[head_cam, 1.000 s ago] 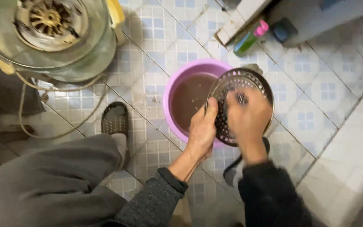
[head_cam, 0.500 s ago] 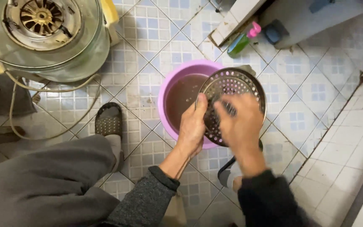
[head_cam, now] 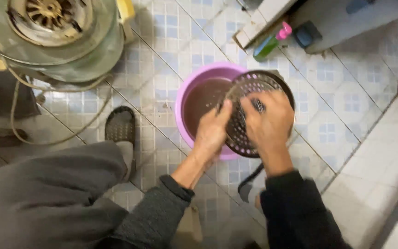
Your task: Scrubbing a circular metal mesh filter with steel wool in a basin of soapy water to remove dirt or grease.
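i've got a round, dark perforated tray (head_cam: 249, 110) tipped on edge over the purple basin (head_cam: 199, 76), its hole-covered face turned up toward me. my left hand (head_cam: 212, 131) grips its near-left rim, thumb up along the edge. my right hand (head_cam: 270, 122) is spread flat on the face, blurred. the basin sits on the tiled floor, holding murky brown water (head_cam: 203, 99).

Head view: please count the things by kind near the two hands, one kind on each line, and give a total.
Round dark perforated metal disc, held by the left hand and the right hand: 1
Purple plastic basin with brown water: 1
Green bottle with pink pump cap: 1
Dark slippers: 2
Round grey machine drum: 1
Total: 6
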